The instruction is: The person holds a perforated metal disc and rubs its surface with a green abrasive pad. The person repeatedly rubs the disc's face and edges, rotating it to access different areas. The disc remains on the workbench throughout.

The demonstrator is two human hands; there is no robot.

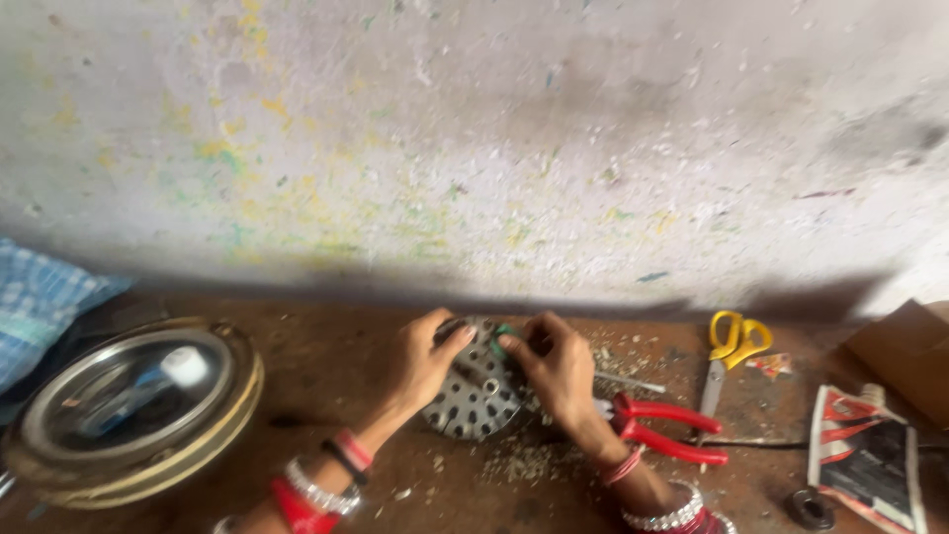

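A round grey metal disc with many holes (pixel 473 398) stands tilted on the brown workbench (pixel 326 361). My left hand (pixel 420 361) grips its upper left rim. My right hand (pixel 559 371) holds its upper right edge, with the fingertips pinching a small green piece (pixel 504 333) at the top of the disc. Both wrists wear red and silver bangles. Loose crumbs of debris (pixel 524 460) lie under the disc.
Red-handled pliers (pixel 660 427) lie just right of my right hand, with yellow-handled scissors (pixel 730 354) beyond. A printed pouch (pixel 865 455) and a cardboard box (pixel 905 351) sit at far right. A round metal tray (pixel 133 405) holds a small tube at left, beside blue checked cloth (pixel 40 297). A stained wall (pixel 474 138) rises behind.
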